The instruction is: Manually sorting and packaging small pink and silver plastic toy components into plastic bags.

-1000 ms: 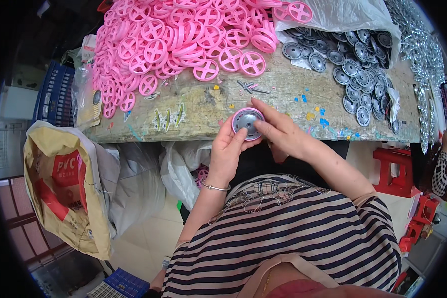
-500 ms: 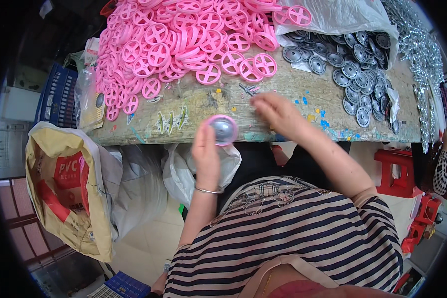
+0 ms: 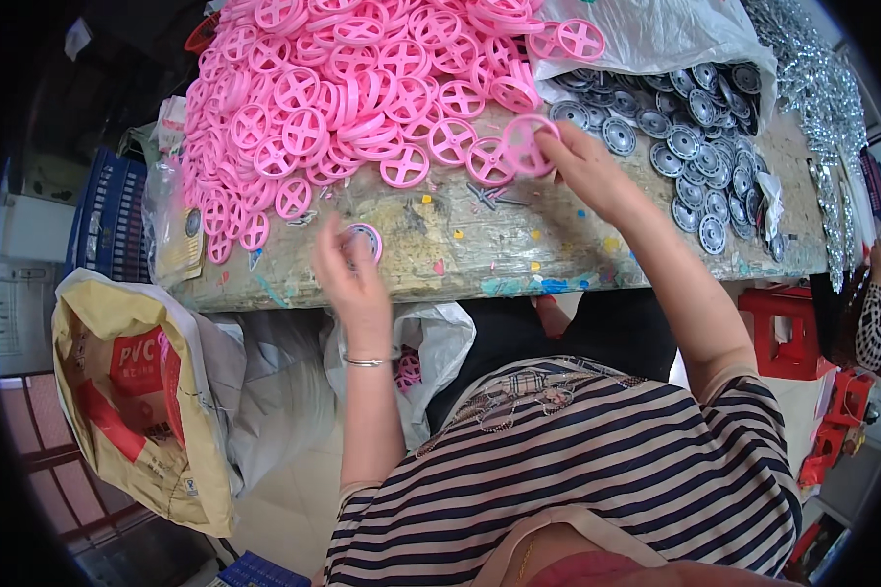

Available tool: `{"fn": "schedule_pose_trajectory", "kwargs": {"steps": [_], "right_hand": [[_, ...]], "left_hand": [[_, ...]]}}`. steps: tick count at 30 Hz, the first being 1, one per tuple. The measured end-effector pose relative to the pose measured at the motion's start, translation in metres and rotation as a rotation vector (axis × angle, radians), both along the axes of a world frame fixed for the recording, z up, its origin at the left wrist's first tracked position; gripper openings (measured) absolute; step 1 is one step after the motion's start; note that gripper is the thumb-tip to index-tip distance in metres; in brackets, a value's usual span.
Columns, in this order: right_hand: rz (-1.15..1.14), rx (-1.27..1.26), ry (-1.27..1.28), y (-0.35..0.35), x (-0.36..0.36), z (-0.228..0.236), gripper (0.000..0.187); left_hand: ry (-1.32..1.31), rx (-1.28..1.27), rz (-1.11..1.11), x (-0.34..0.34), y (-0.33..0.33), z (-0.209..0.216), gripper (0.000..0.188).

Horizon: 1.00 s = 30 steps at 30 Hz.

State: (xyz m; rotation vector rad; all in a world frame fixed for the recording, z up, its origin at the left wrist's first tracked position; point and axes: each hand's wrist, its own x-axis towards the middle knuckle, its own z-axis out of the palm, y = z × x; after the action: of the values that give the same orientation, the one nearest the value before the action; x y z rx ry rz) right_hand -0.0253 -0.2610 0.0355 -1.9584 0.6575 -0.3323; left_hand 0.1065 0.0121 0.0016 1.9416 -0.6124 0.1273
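Over the upper middle of the bench my right hand is closed on the rim of a pink spoked wheel, at the edge of the big pile of pink wheels. Lower left, above the bench's front edge, my left hand is smeared by motion. Its fingers are closed about a pink wheel with a grey disc in it, partly hidden by the hand. Between the hands lie several small dark pins. Grey discs are heaped at the right, some within a white plastic bag.
The worn bench has scraps of coloured paint on it. A white bag with pink pieces hangs below its front edge. At the left stands a yellowish sack. Silver tinsel and a red stool are at the right.
My left hand has moved left along the bench edge with the disc-filled wheel. My right hand has risen from beside the pins and has taken a pink wheel.
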Motion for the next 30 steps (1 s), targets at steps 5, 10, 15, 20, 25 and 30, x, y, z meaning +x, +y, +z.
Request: {"fn": "schedule_pose_trajectory", "kwargs": {"steps": [5,10,15,20,25,30], "right_hand": [[0.256,0.36,0.092,0.07,-0.026,0.018,0.037],[0.151,-0.02,-0.003,0.019,-0.018,-0.006,0.04],[-0.188,-0.841,0.022,-0.083,0.014,-0.056,0.048],[-0.105,-0.681,0.255,-0.086,0.024,-0.038,0.054],[-0.19,-0.766,0.239,-0.073,0.026,-0.045,0.055],[-0.163,-0.843,0.195,-0.076,0.016,-0.057,0.054]], "left_hand": [[0.507,-0.522,-0.431,-0.072,-0.052,0.006,0.038],[0.922,-0.541,-0.43,-0.073,-0.051,-0.001,0.024],[1.002,-0.422,-0.366,-0.071,-0.054,-0.007,0.021],[1.06,-0.488,-0.376,-0.072,-0.052,-0.007,0.023],[1.088,-0.483,-0.37,-0.071,-0.051,-0.007,0.027],[1.098,-0.484,-0.387,-0.072,-0.047,-0.012,0.029]]}}
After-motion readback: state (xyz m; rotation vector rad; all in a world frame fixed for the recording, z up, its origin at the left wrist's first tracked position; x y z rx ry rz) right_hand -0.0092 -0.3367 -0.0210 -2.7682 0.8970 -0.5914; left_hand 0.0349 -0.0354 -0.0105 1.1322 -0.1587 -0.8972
